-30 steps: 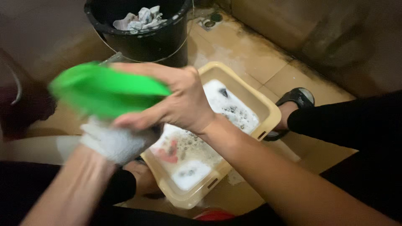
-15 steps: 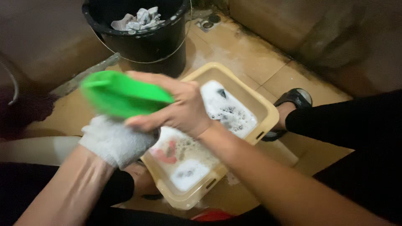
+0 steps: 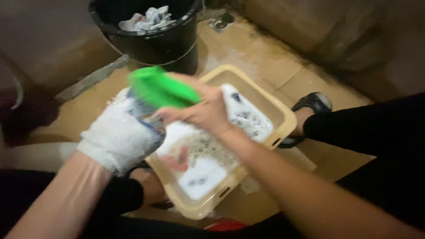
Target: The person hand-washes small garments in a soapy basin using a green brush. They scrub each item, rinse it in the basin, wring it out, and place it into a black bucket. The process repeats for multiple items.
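The right hand (image 3: 206,110) — closed on a green brush (image 3: 161,88) — has drawn it in from the far left onto the white cloth (image 3: 117,132) wrapping the left hand (image 3: 119,135), above the soapy beige basin (image 3: 283,117) — scrubbing apparently under way.

Bucket (image 3: 155,40) behind basin (image 3: 283,116) — hands (image 3: 201,108) above it — sandal (image 3: 312,104) right.

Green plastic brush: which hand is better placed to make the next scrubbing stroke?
Probably the right. The bare right hand already has its grip closed on the green plastic brush, above the beige plastic tub of soapy water. The left hand is inside the white fabric sock-like item being brushed, so it is occupied.
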